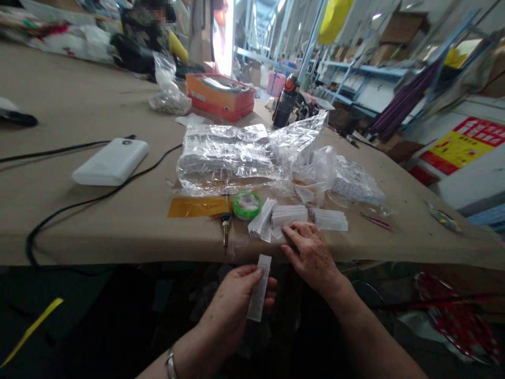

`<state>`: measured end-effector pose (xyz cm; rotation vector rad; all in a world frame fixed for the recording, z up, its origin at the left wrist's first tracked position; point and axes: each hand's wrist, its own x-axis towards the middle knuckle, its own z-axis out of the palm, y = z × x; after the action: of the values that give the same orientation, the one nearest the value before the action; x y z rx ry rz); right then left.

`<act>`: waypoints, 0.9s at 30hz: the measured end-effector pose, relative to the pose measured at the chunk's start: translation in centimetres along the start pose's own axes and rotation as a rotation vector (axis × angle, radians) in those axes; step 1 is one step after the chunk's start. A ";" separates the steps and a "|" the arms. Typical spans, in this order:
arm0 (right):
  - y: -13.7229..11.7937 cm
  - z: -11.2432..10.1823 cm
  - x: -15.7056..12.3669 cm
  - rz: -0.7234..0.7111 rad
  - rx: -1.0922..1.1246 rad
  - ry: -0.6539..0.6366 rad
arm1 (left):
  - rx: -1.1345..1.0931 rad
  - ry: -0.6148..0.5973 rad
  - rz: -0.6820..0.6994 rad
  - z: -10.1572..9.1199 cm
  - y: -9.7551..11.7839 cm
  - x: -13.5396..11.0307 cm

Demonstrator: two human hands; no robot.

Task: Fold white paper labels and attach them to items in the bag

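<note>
Just below the table's front edge, my left hand (241, 295) pinches a narrow white strip (257, 302) between thumb and fingers. My right hand (310, 252) rests at the table edge, its fingers apart and the fingertips touching a fanned pile of white strips (290, 213). A second fanned bundle of strips (262, 221) lies left of that pile, and a third group (330, 219) lies to the right. Beside the bundles sits a round green tub (246, 205) with pale contents. A soldering iron (225, 226) points its tip toward the table edge.
Clear plastic bags of strips (229, 152) lie behind the bundles. Amber film (193, 207) is under the iron. A white power bank (112, 162) and black cable (84, 202) are left; tweezers (376, 221) are right. An orange box (221, 97) and bottle (286, 100) stand behind.
</note>
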<state>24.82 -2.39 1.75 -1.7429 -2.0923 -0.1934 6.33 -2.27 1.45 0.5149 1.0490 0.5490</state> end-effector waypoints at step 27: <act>-4.5 1.5 -4.8 -0.407 0.428 0.153 | -0.305 -0.210 0.006 0.0 -1.1 0.1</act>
<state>20.77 -7.20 -0.83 -1.0203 -2.1566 0.0099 6.56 -3.05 0.67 0.2984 0.7470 0.6337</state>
